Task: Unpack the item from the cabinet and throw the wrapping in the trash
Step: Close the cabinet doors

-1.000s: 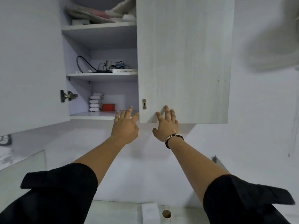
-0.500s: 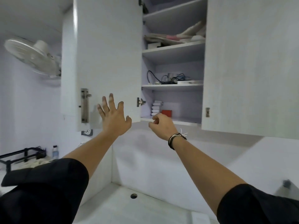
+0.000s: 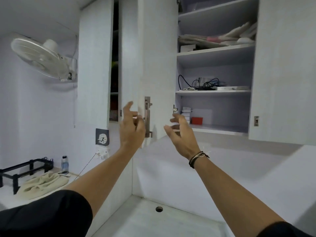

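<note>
the left hand (image 3: 131, 127) rests open at the edge of the swung-out door (image 3: 158, 65), likely to hold it clear, while the right hand (image 3: 181, 134) hangs empty, fingers spread, just before the bottom shelf (image 3: 220, 130) of the cabinet (image 3: 282, 65). which item is meant is unclear; on that shelf sit a small red box (image 3: 197, 120) and stacked white packets (image 3: 186, 112), too small to read.

Open cabinet door (image 3: 159, 65) hangs between the left hand (image 3: 131, 129) and right hand (image 3: 181, 134), edge at the left fingertips. Past the right fingertips the bottom shelf (image 3: 220, 128) is mostly free, just a red box (image 3: 197, 120) and white stack (image 3: 186, 112) at the back
</note>
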